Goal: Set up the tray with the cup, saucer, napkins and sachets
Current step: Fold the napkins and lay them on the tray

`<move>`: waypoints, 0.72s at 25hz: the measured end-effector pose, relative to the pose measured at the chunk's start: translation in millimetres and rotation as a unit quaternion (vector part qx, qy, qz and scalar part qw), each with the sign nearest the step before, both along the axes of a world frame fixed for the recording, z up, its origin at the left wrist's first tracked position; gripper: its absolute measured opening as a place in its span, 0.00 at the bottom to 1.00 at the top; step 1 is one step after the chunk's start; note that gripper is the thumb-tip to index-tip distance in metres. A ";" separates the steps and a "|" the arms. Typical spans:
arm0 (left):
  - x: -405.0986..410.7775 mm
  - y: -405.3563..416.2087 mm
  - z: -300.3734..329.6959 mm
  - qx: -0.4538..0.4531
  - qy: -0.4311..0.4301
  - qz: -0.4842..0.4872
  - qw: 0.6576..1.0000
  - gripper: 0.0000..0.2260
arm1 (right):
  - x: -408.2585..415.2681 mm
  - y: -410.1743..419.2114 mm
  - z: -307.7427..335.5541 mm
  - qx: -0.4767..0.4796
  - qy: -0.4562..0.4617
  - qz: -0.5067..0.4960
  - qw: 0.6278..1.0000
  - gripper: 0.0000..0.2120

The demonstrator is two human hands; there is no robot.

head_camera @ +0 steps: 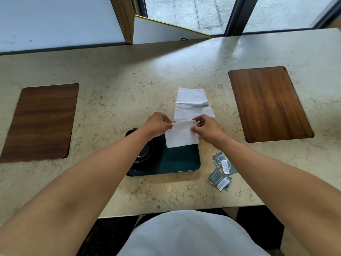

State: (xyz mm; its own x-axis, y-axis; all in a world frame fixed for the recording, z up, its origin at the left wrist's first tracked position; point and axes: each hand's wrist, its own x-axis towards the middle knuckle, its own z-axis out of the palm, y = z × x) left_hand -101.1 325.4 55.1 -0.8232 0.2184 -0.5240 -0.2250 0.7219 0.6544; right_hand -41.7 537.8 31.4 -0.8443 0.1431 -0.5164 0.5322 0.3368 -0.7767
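A dark green tray (177,161) lies on the marble table in front of me. On its left part sits a black saucer (147,163) with a black cup (144,154), both half hidden by my left forearm. Over the tray's far edge I hold a folded white napkin (181,134): my left hand (156,124) pinches its top left corner and my right hand (207,129) pinches its top right edge. More white napkins (191,104) lie on the table just beyond. Several grey sachets (221,170) lie on the table right of the tray.
Two wooden boards are set into the marble table (120,89), one at the left (40,122) and one at the right (267,104). A window and a white panel stand behind the table's far edge. My white apron shows at the bottom.
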 end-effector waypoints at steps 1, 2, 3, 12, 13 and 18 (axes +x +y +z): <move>1.6 0.2 -2.5 -0.016 0.006 -0.016 1.000 0.07 | 2.6 -0.7 -1.8 0.014 -0.006 0.005 1.000 0.15; 2.9 0.1 -4.6 -0.033 0.015 -0.035 0.999 0.08 | 4.4 -1.6 -3.2 0.021 -0.010 0.007 1.000 0.16; 4.2 -0.1 -6.9 -0.049 0.024 -0.052 0.997 0.08 | 5.7 -2.8 -4.8 0.026 -0.014 0.007 1.000 0.15; 1.0 0.4 -21.8 -0.165 0.054 -0.121 0.977 0.08 | 7.8 -15.5 -24.4 0.089 -0.012 0.034 0.995 0.06; 0.0 1.7 -22.5 -0.174 0.053 -0.126 0.975 0.08 | 6.9 -15.3 -25.5 0.113 -0.004 0.039 0.993 0.06; -6.3 5.3 -24.5 -0.208 0.063 -0.149 0.965 0.08 | -0.2 -13.3 -31.2 0.173 0.012 0.058 0.983 0.08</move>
State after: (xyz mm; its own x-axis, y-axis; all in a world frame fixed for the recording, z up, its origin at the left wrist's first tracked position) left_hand -107.4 330.7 30.5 -0.8194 0.2471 -0.5172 0.0949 0.9484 0.3026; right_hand -41.9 524.5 0.2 -0.8768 0.2084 -0.4334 0.4571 0.6410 -0.6166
